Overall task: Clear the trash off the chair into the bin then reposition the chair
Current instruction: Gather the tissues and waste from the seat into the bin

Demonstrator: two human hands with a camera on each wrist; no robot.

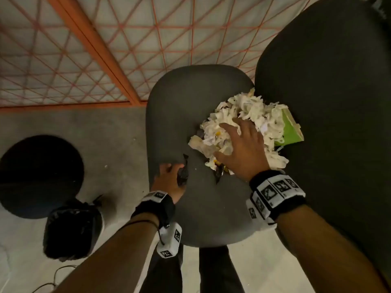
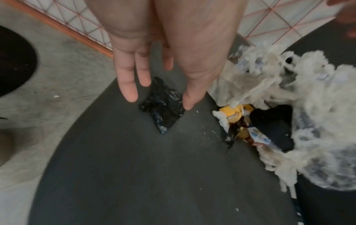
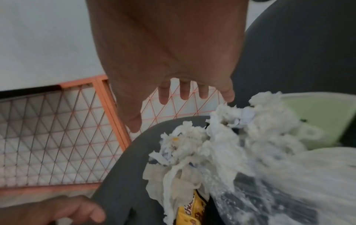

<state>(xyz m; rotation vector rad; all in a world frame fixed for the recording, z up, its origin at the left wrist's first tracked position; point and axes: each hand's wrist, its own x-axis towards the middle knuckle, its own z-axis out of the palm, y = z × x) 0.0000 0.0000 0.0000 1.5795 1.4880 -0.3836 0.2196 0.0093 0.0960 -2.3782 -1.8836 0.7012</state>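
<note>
Concrete floor ran in front of an orange wire-mesh panel; a grey office chair seat stood by it, backrest to the right. The trash pile, shredded white paper over wrappers, a clear plastic bag and a green carton, sat on the seat against the backrest. The right hand lay on top with fingers spread wide, gripping nothing yet. The left hand was open at the seat's left edge, fingers straight beside a crumpled black plastic scrap; contact unclear. The black-lined bin stood on the floor to the left, well apart from the seat.

Risks, judged: the loose shreds would likely spill from a one-handed scoop and scatter on the floor; a sweep could knock the scrap or a yellow snack wrapper over the edge; the bin's gap invites drops in transit.
</note>
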